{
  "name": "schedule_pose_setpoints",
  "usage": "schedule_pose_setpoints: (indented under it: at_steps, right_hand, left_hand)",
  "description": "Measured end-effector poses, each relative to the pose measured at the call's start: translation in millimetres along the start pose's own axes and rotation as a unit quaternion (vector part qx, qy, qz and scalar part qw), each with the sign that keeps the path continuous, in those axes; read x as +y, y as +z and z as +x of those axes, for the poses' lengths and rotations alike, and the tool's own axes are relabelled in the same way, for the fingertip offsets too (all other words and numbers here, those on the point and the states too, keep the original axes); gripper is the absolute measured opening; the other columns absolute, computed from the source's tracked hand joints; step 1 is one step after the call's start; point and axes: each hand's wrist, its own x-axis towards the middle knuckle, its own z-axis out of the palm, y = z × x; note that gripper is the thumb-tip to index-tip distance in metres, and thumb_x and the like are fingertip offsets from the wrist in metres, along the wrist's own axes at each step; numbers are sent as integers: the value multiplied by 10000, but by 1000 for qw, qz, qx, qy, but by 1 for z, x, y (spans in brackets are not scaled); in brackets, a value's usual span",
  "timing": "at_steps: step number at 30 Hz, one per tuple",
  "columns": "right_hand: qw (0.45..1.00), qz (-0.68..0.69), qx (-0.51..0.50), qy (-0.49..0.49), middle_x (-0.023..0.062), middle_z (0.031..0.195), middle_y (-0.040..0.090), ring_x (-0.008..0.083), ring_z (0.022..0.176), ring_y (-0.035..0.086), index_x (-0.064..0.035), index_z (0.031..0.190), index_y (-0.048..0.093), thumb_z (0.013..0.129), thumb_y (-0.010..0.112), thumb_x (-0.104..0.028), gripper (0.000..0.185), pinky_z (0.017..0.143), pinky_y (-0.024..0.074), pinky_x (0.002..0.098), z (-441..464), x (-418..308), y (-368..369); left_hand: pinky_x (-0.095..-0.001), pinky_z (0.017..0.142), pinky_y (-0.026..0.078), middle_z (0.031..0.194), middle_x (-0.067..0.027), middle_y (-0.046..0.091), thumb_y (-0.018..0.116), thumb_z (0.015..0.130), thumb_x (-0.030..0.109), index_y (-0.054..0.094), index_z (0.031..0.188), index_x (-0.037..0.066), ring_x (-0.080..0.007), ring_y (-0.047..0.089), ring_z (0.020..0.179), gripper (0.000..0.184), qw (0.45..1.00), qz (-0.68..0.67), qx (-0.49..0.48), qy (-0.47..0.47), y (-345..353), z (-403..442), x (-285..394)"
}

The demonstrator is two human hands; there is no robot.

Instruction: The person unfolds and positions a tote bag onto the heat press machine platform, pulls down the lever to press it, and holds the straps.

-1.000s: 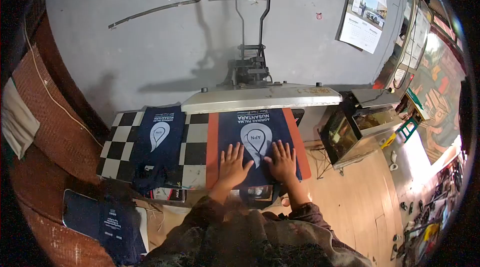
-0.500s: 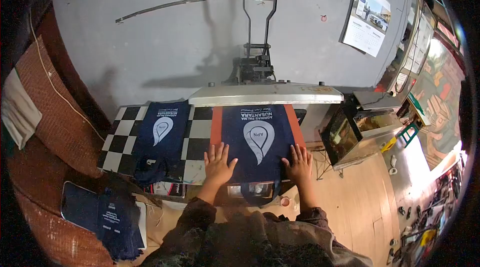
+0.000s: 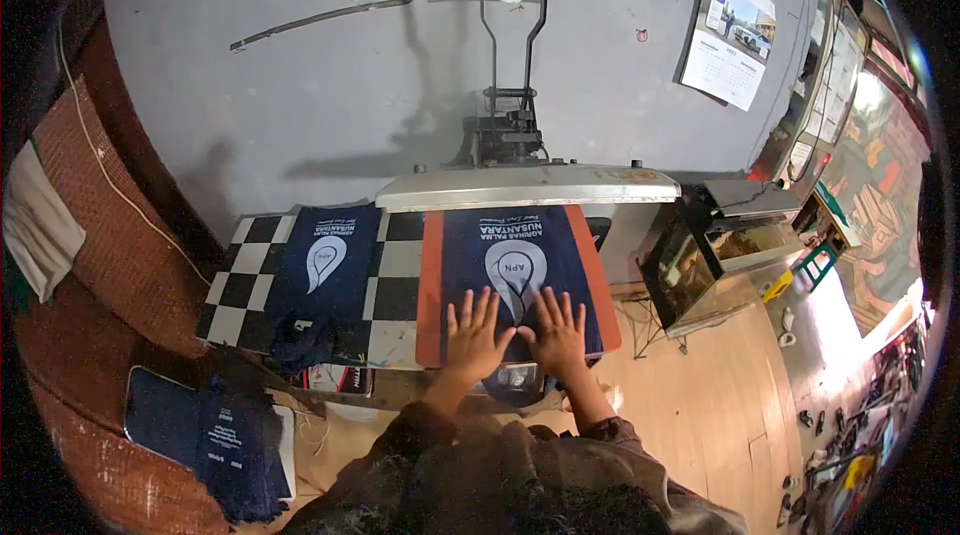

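A dark blue tote bag [image 3: 463, 260] with white lettering and a white drop-shaped logo lies flat on the orange pad [image 3: 598, 280] of a heat press. My left hand [image 3: 474, 343] rests palm down on the bag's near part, fingers spread. Beside it my right hand [image 3: 557, 338] lies flat too, the two thumbs close together just below the logo and partly over its tip. The bag's handle [image 3: 513, 390] hangs over the near edge. Behind the bag is the raised silver upper plate [image 3: 530, 190] of the press.
Left on the checkered table [image 3: 400, 300] lies another printed blue bag [image 3: 300, 280]. More dark blue bags [image 3: 235, 445] are stacked at lower left. A glass tank [image 3: 690, 265] stands to the right of the press. The press lever [image 3: 535, 35] rises against the wall.
Both hands have moved inward from the bag's side edges to its middle, below the logo. The pad's orange margin now shows along both sides.
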Motion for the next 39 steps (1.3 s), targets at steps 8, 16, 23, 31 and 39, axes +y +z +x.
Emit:
schedule_pose_setpoints:
  at_steps: [8,16,23,31,39]
  right_hand:
    - [1000,12,-4,19,109,1562,377,363,1452,307,-169,1513,391,960,444,-596,701,1185,133,580,-7,0,10]
    - [998,26,-13,57,129,1557,379,378,1455,290,-156,1505,399,962,421,-612,709,1190,95,591,-25,20,-16]
    - [995,-15,-30,89,92,1586,338,390,1472,248,-223,1533,358,957,405,-639,712,1177,97,627,-37,46,-21]
    - [997,-29,15,63,85,1597,310,385,1474,238,-255,1537,342,963,439,-596,675,1170,86,639,-3,40,-24]
    - [999,-1,-4,51,87,1592,326,380,1477,242,-283,1525,369,953,439,-611,663,1174,50,639,-6,33,-11]
  left_hand:
    - [-555,1212,29,1633,-79,214,387,1019,533,298,1546,93,-308,135,1516,692,999,-22,-25,5,8,-5,1]
    - [-573,1196,69,1579,-86,348,436,979,546,380,1510,86,-311,242,1483,705,998,10,64,-3,15,-23,-17]
    - [-625,1175,61,1578,-108,340,460,968,553,401,1496,83,-345,192,1494,709,996,17,81,-26,1,-39,-37]
    - [-612,1181,-24,1651,-88,140,384,991,601,233,1571,121,-323,35,1527,767,999,15,39,-28,-13,-9,-22]
    - [-606,1182,-67,1657,-67,108,353,983,645,179,1585,149,-304,4,1529,800,999,16,-22,-26,3,-11,-19]
